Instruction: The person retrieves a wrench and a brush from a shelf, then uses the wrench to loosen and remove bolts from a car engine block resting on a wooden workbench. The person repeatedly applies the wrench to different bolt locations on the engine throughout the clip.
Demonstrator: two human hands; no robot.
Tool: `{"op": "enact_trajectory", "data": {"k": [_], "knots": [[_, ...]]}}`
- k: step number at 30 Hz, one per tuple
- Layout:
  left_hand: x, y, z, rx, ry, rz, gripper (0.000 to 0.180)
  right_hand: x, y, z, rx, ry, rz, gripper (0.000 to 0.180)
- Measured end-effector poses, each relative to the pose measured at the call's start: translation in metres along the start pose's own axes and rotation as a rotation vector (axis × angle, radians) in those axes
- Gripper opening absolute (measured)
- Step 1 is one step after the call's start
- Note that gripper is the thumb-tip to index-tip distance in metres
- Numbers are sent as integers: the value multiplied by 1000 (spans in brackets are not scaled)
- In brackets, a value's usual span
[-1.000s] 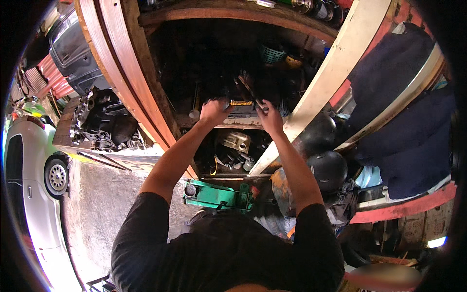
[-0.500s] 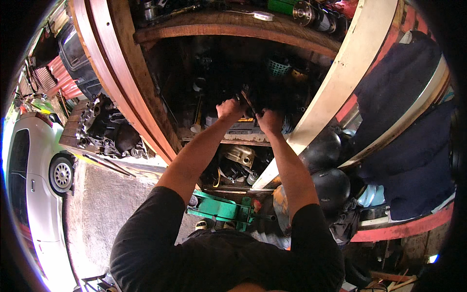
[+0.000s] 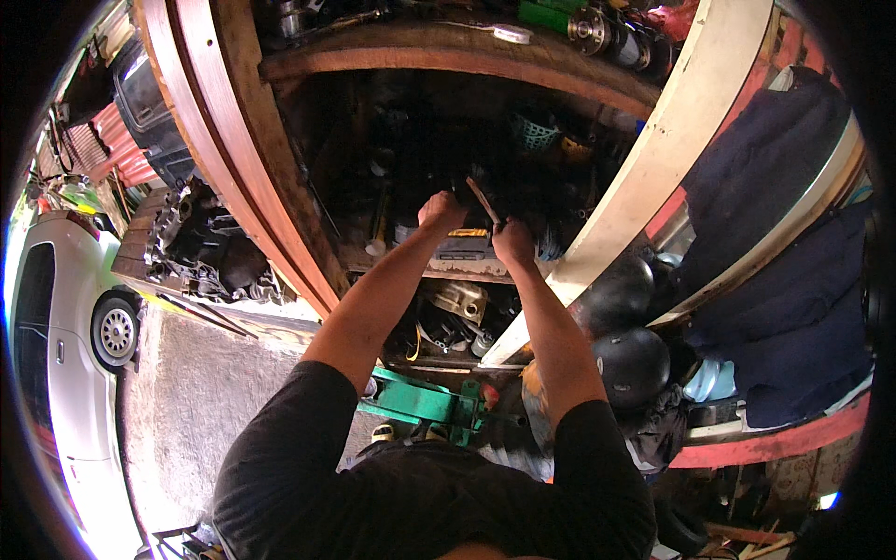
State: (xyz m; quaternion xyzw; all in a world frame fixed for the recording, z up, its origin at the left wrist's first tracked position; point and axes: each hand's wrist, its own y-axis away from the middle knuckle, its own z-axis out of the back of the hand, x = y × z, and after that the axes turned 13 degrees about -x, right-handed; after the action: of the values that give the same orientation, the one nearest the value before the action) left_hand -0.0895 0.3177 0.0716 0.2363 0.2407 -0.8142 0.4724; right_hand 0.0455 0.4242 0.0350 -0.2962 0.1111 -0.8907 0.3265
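Both my arms reach into a dark shelf compartment. My right hand is closed around the near end of a long, thin, brownish tool, whose far end points up and to the left. The tool's exact kind is unclear in the shadow. My left hand is closed in a fist to the left of it, and what its fingers hold, if anything, is lost in the dark. A dark case with yellow markings lies just below and between the hands, on the shelf board.
Wooden posts flank the compartment, and an upper shelf crosses above. A teal basket sits deeper inside. Below are metal parts and a green floor jack. Black helmets stand at the right, an engine block at the left.
My right hand has come slightly nearer to me and tilted, with the brownish tool showing more plainly. The left hand has shifted only a little.
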Motion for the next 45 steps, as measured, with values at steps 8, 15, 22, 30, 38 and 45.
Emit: {"op": "enact_trajectory", "data": {"k": [8,15,22,30,38,45], "knots": [[16,-2,19,-20,152,-19,41,-5,14,2,-25,-91,-57,36],[73,22,25,-25,576,11,32,-30,49,11,-125,-404,82,29],[160,147,76,173,1114,255,36,-46,146,36,-75,-573,170,35],[235,265,81,67,1137,489,37,-40,234,6,-10,-596,200,43],[303,343,99,-246,1055,550,37,-2,278,-33,572,-502,78,61],[349,386,143,-502,781,625,34,80,307,-39,776,-770,271,51]]}}
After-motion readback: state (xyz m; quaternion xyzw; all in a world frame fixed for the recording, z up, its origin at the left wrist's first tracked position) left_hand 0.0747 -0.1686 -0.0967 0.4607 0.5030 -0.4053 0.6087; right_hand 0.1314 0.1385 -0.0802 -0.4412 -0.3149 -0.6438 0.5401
